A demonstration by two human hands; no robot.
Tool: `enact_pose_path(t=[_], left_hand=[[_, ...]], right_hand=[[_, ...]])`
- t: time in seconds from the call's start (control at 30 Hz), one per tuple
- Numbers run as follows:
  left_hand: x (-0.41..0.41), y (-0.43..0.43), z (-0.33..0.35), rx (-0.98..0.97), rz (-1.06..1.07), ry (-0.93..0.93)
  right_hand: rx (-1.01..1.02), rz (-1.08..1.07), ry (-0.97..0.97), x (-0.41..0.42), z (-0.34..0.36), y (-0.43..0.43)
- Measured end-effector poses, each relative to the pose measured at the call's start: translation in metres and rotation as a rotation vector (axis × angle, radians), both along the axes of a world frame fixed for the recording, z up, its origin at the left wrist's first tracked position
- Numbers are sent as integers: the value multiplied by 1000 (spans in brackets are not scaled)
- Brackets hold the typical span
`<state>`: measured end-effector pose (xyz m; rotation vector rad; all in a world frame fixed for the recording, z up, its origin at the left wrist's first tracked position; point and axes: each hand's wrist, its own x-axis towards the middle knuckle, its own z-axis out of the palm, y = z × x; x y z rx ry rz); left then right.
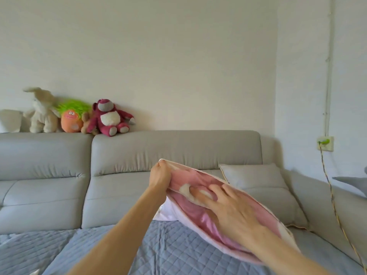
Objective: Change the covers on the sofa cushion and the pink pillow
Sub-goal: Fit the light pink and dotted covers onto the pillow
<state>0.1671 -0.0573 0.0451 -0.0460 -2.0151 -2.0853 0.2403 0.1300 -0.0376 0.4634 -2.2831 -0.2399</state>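
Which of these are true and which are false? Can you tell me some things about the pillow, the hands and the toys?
1. The left hand pinches a corner of the pink pillow. True.
2. The right hand is clenched in a fist. False: its fingers lie straight on the pillow.
3. Plush toys sit on top of the sofa back. True.
4. The grey cushion lies on the floor. False: it leans in the sofa's right corner.
5. A blue quilted cover is spread over the seat. True.

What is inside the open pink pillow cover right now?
Pink lining and a bit of white stuffing show inside the pink pillow cover, where the right hand presses. The left hand pinches its corner. Deeper contents are hidden.
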Motion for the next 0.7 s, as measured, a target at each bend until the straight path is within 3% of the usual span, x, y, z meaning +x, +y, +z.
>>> enact_pose_path(t=[0.13,0.2,0.27,0.33,0.43,0.53,0.63,0.7], left_hand=[[30,15,36,-71,-176,91],[50,26,66,-58,-307,158],[63,33,89,-47,-389,220],[67,25,94,-69,-341,245],[60,-25,59,-212,-144,194],[59,-82,18,-291,-51,123],[77,-112,-25,-442,18,144],[100,-125,-63,-554,112,168]], right_hand=[[-29,-91,-16,-40,17,-10],[-173,-118,14,-51,37,-31],[-253,-124,-170,-64,47,-55],[-149,-118,-161,-80,34,-75],[-119,-71,-320,-87,11,-81],[-38,164,-322,-80,-7,-85],[-179,368,-242,-29,-13,-89],[-199,390,-226,3,-29,-72]])
